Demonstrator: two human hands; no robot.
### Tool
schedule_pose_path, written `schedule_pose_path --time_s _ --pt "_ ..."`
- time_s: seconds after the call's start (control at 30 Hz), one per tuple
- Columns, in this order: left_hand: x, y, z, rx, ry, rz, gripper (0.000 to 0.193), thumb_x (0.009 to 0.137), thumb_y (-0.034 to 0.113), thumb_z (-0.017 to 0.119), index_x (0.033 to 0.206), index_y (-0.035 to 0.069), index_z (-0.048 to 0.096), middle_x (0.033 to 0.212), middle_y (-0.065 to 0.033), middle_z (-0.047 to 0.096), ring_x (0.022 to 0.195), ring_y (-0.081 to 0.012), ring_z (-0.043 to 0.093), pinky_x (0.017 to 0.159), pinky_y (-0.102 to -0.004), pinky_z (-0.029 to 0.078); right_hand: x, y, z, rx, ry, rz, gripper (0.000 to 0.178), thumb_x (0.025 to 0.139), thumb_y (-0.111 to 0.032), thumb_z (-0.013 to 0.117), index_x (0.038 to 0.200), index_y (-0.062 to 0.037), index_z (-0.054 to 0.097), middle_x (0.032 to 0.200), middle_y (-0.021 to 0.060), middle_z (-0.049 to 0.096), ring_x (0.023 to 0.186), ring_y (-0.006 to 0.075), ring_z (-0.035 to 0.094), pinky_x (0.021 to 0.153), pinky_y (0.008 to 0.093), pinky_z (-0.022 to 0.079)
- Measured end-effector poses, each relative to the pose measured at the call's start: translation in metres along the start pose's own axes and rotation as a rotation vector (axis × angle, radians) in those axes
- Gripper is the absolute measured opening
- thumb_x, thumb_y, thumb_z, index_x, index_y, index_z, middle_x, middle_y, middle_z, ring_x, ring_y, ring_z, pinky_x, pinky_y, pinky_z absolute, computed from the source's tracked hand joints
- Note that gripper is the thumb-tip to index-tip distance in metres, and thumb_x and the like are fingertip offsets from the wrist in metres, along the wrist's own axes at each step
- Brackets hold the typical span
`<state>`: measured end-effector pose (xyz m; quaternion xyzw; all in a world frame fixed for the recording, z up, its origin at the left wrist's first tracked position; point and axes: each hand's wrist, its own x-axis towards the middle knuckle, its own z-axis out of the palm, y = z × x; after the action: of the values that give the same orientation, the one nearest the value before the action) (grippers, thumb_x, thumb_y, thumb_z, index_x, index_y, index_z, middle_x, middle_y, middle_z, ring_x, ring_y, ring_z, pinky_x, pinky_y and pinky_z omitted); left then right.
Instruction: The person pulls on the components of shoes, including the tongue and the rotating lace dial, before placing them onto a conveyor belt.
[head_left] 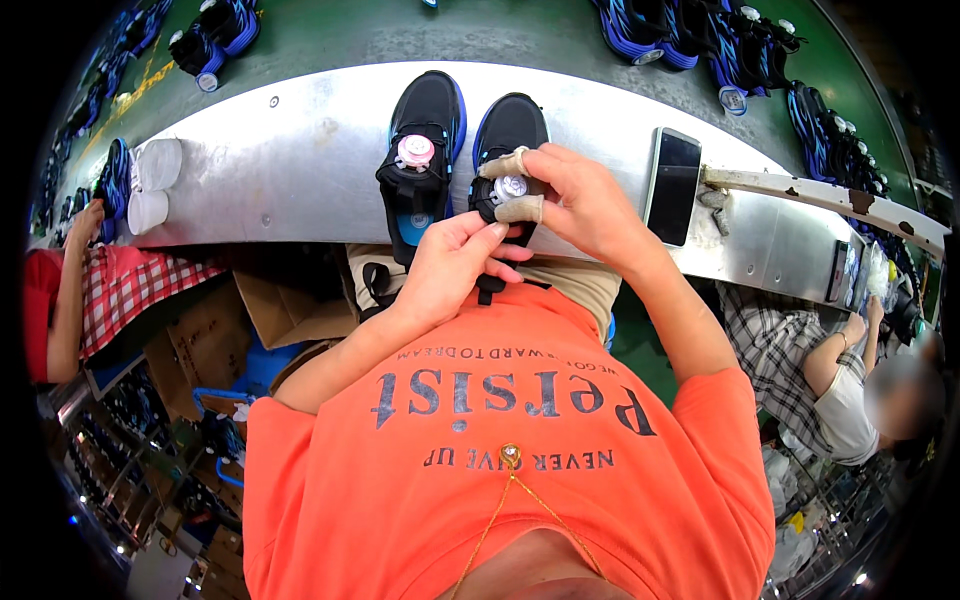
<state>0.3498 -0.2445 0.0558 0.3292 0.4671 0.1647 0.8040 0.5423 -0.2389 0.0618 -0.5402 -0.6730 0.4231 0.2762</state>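
Note:
Two black sneakers with blue soles stand side by side on the metal bench, toes pointing away from me. The left sneaker (pixel 427 110) has a round pink-and-white dial (pixel 415 151) on its tongue. On the right sneaker (pixel 512 122) there is a white dial (pixel 510 188). My right hand (pixel 585 205), with beige finger covers on thumb and forefinger, closes around this dial from both sides. Bent fingers of my left hand (pixel 450 268) pinch at the collar of the same sneaker; the exact grip is partly hidden.
A phone (pixel 675 187) lies on the bench (pixel 310 150) right of the sneakers, beside a chipped white bar (pixel 800 188). White pads (pixel 155 180) sit at the left. More sneakers (pixel 640 30) stand on the green surface beyond. Co-workers sit at both sides.

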Motion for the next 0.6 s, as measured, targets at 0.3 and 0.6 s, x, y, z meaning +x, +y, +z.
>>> schedule_pose_path --time_s 0.3,0.6 --pt "-0.004 0.079 -0.033 0.777 0.470 0.618 0.019 0.087 0.015 0.065 0.100 0.002 0.067 0.086 -0.0050 0.064 0.070 -0.0118 0.057 0.062 -0.0251 0.047 0.064 0.048 -0.034 -0.067 0.130 0.020 0.029 0.090 -0.027 0.062 0.116 -0.0128 0.066 0.104 0.0111 0.065 0.097 0.0206 0.061 0.085 0.0312 0.048" --pt "0.024 0.084 -0.070 0.874 0.009 0.471 0.030 0.080 0.010 0.069 0.110 0.006 0.064 0.087 -0.0017 0.054 0.071 -0.0118 0.046 0.064 -0.0235 0.039 0.150 0.045 0.050 -0.187 -0.097 -0.016 0.050 0.090 -0.042 0.056 0.134 -0.0203 0.051 0.124 0.0226 0.049 0.120 0.0378 0.047 0.102 0.0405 0.039"
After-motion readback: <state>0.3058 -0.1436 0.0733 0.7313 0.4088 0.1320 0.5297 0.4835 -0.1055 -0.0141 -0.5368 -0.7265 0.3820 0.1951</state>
